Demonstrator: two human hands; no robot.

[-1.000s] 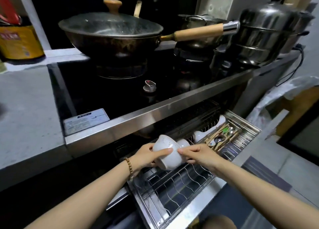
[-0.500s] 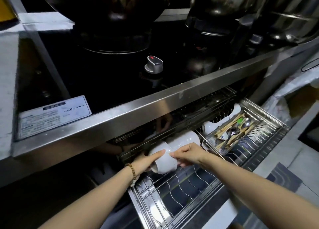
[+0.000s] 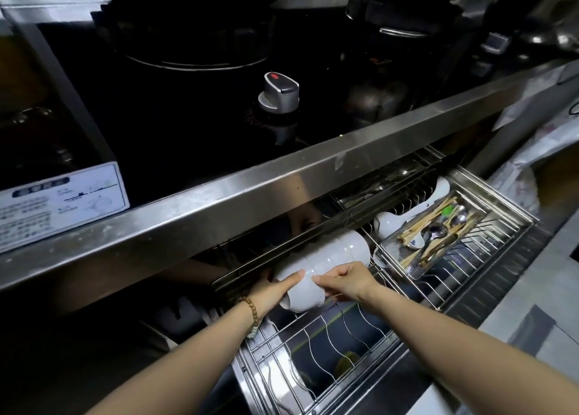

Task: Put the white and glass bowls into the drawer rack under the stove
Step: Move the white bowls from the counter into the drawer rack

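A row of nested white bowls (image 3: pixel 332 258) lies on its side in the pulled-out wire drawer rack (image 3: pixel 338 345) under the stove. The nearest white bowl (image 3: pixel 305 292) is at the front end of that row, mouth turned down and toward me. My left hand (image 3: pixel 272 289) grips its left side, thumb across the top. My right hand (image 3: pixel 344 281) pinches its right side with fingertips. The row's far end runs under the steel counter edge. No glass bowl is visible.
A mesh cutlery basket (image 3: pixel 438 236) with chopsticks and spoons sits in the rack's right half, a white ladle (image 3: pixel 404 217) behind it. The steel counter edge (image 3: pixel 282 179) overhangs the drawer. A stove knob (image 3: pixel 279 93) and pots stand above. Empty wire slots fill the rack front.
The view has dropped closer to the drawer. Both hands have carried the white bowl down and back, against the row of bowls lying in the rack.
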